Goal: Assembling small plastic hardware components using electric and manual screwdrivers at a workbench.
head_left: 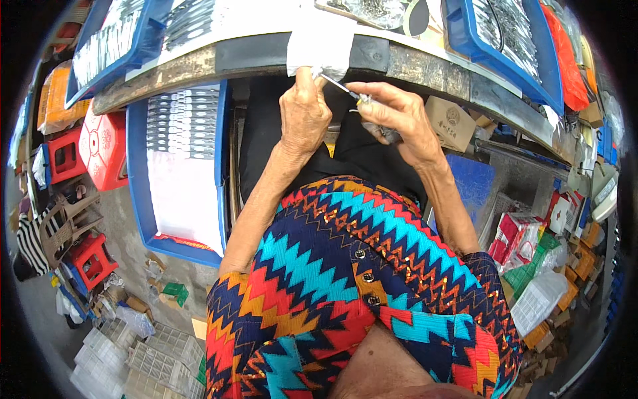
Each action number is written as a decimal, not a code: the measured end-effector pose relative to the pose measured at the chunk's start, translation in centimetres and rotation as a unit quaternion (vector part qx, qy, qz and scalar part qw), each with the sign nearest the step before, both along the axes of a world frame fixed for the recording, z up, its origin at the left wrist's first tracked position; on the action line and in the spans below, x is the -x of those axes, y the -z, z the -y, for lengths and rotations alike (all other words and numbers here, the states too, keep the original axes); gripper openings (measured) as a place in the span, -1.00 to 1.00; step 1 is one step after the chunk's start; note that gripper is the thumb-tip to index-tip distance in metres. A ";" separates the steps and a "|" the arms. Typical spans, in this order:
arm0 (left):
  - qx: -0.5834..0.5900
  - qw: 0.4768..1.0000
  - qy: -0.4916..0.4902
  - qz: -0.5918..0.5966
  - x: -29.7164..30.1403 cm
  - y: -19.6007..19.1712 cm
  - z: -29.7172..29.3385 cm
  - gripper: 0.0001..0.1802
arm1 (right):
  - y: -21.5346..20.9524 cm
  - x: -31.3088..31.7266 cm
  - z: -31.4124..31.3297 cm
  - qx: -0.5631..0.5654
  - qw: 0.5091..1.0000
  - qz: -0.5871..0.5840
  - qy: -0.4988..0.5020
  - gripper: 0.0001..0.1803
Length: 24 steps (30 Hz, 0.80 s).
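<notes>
Left hand [304,113] pinches a white bag [320,41] hanging over the desk [425,66] edge. Right hand [392,113] fingers are closed on a thin metal tool [340,87], its long axis pointing up-left at the bag. Best to keep the bag taut and the tool steady.
</notes>
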State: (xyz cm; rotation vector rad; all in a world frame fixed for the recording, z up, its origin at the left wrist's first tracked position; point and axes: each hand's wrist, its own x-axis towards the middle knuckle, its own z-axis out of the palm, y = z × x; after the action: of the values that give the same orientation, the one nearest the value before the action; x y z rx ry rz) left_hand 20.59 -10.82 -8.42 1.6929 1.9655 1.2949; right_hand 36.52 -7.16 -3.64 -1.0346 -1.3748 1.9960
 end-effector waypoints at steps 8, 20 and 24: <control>0.004 1.000 -0.011 0.011 -0.1 -0.3 0.1 -0.84 | -0.3 -0.5 0.9 -0.172 0.981 0.092 0.007 -0.68; 0.025 1.000 0.005 -0.006 0.3 0.1 0.0 -0.81 | 0.6 -0.2 0.3 -0.173 0.982 0.071 -0.004 -0.70; 0.027 1.000 -0.001 0.016 0.2 -0.1 0.1 -0.81 | 0.7 0.1 0.2 -0.192 0.979 0.067 -0.009 -0.70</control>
State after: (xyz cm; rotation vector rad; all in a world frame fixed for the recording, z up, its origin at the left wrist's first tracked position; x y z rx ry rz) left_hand 20.39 -10.96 -8.31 1.6352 1.9661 1.2503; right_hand 36.40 -7.38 -4.36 -0.9896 -1.7593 1.6053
